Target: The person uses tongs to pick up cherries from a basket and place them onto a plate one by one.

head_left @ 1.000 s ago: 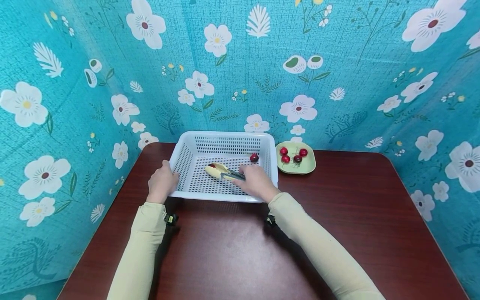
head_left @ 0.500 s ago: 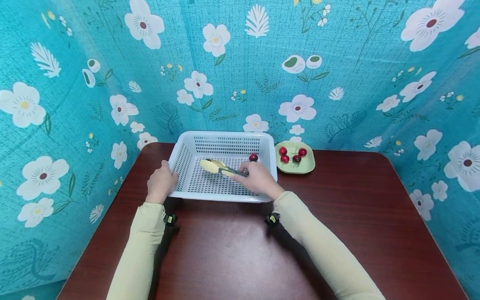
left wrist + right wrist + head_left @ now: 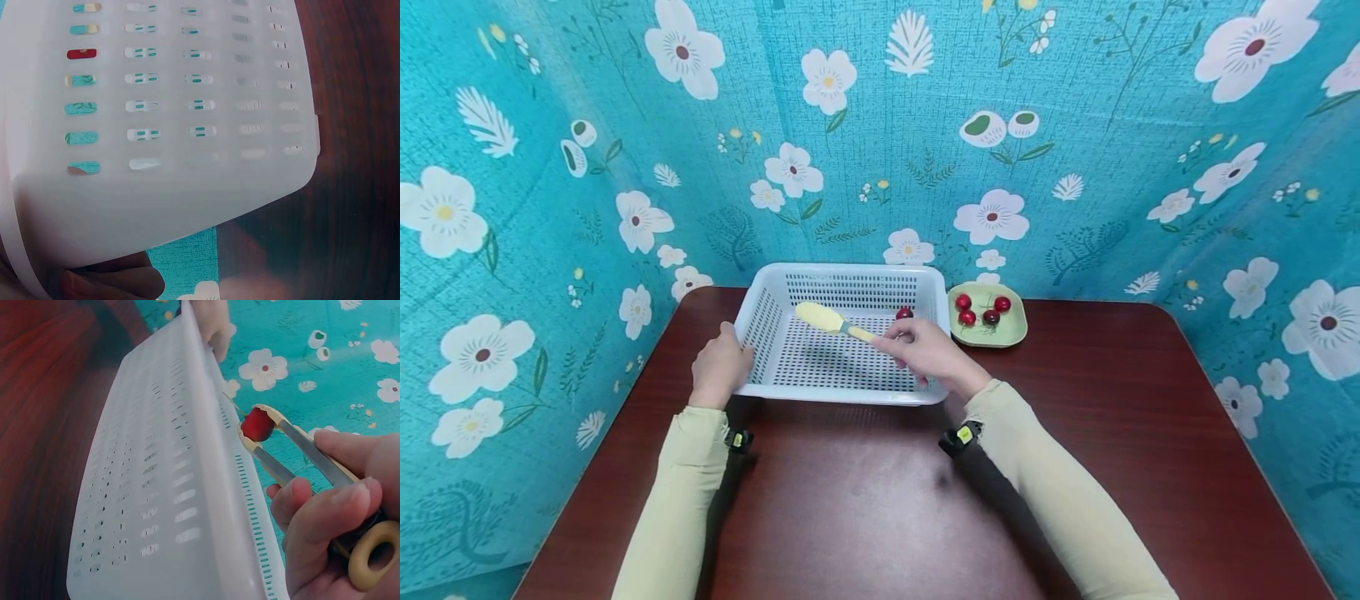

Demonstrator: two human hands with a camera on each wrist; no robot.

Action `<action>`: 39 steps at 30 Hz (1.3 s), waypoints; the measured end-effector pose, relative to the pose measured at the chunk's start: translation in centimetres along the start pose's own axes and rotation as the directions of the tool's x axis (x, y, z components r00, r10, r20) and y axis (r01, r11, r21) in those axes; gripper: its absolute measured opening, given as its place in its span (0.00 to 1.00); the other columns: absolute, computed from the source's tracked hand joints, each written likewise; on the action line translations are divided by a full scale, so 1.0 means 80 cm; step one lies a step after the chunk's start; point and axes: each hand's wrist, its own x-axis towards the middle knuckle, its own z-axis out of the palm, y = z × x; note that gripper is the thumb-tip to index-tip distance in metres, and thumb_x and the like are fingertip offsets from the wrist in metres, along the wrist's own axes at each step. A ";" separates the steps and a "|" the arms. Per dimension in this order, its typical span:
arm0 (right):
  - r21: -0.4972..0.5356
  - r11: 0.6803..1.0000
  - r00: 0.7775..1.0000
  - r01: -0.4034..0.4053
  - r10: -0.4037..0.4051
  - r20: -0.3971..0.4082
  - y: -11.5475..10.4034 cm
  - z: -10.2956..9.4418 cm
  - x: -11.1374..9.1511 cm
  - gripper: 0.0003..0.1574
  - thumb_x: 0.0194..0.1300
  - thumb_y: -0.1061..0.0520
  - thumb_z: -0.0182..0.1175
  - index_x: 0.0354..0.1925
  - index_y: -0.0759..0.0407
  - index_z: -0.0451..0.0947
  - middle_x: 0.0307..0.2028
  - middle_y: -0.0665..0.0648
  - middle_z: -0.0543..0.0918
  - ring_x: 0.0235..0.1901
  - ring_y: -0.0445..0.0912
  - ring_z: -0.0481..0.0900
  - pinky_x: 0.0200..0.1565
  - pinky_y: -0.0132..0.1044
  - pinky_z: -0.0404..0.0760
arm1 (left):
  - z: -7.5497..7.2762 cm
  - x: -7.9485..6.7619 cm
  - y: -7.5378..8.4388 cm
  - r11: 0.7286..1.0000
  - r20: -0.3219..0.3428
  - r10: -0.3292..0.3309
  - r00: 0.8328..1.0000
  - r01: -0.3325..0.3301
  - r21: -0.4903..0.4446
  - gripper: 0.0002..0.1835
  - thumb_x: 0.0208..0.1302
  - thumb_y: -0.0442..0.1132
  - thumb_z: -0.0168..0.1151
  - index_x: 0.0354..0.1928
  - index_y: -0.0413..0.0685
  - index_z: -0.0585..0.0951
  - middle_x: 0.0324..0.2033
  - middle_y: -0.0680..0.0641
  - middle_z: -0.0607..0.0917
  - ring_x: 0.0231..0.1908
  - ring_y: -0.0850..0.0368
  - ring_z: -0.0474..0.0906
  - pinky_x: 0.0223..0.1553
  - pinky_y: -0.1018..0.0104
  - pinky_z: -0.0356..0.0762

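Note:
A white perforated basket (image 3: 842, 395) stands on the table, its left rim held by my left hand (image 3: 721, 367). In the left wrist view that hand's fingers (image 3: 119, 281) curl under the basket's rim. My right hand (image 3: 928, 354) grips yellow-and-grey tongs (image 3: 822, 317) over the basket. Between the tong tips a red cherry (image 3: 257, 425) with a thin stem is pinched, as the right wrist view shows; the tong head hides it in the head view. Another dark red cherry (image 3: 904, 313) lies at the basket's back right, partly behind my right hand.
Right of the basket, close to its wall, sits a small pale green dish (image 3: 988, 337) with several cherries on it. The dark brown table (image 3: 1112, 400) extends to the right and front. A blue flowered cloth (image 3: 865, 125) hangs behind and at both sides.
The tongs have risen from the basket floor with the cherry and turned, so their yellow back faces the camera. My right hand has shifted slightly right. My left hand keeps its hold.

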 end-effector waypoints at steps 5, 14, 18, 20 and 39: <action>0.097 0.995 1.000 -0.017 0.016 0.009 0.005 -0.006 -0.003 0.22 0.72 0.42 0.65 0.49 0.59 0.81 0.23 0.54 0.73 0.10 0.43 0.59 0.14 0.36 0.65 | 0.001 0.001 -0.001 1.000 0.000 -0.002 1.000 0.002 0.001 0.22 0.76 0.41 0.54 0.60 0.30 0.66 0.42 0.28 0.82 0.34 0.37 0.85 0.35 0.43 0.83; 0.154 0.988 1.000 -0.014 0.013 0.008 0.016 -0.019 -0.012 0.22 0.73 0.43 0.64 0.48 0.60 0.79 0.23 0.53 0.73 0.12 0.43 0.60 0.15 0.35 0.64 | 0.002 0.000 0.000 1.000 0.006 -0.006 1.000 0.007 -0.008 0.23 0.75 0.41 0.55 0.61 0.30 0.65 0.42 0.28 0.82 0.34 0.37 0.85 0.36 0.43 0.83; 0.158 0.987 1.000 -0.016 0.017 -0.006 0.021 -0.029 -0.019 0.21 0.71 0.41 0.65 0.44 0.58 0.78 0.22 0.53 0.73 0.12 0.43 0.60 0.15 0.36 0.64 | 0.003 -0.001 0.000 1.000 0.003 -0.009 1.000 0.009 -0.007 0.23 0.75 0.42 0.55 0.61 0.30 0.65 0.42 0.29 0.82 0.34 0.37 0.85 0.36 0.43 0.83; 0.167 0.986 1.000 -0.009 0.010 -0.006 0.022 -0.036 -0.024 0.21 0.72 0.41 0.65 0.43 0.58 0.78 0.23 0.53 0.72 0.12 0.43 0.60 0.15 0.36 0.65 | 0.003 -0.001 0.000 1.000 0.001 -0.007 1.000 0.007 -0.004 0.23 0.75 0.41 0.55 0.61 0.30 0.65 0.42 0.28 0.82 0.34 0.37 0.85 0.36 0.43 0.83; 0.161 0.987 0.998 -0.017 0.027 -0.060 0.043 -0.101 -0.071 0.26 0.72 0.39 0.63 0.46 0.62 0.74 0.25 0.55 0.73 0.12 0.43 0.62 0.14 0.35 0.68 | 0.000 -0.001 -0.001 1.000 0.008 -0.001 1.000 0.001 -0.002 0.23 0.75 0.41 0.54 0.61 0.29 0.65 0.40 0.28 0.82 0.33 0.38 0.85 0.34 0.45 0.82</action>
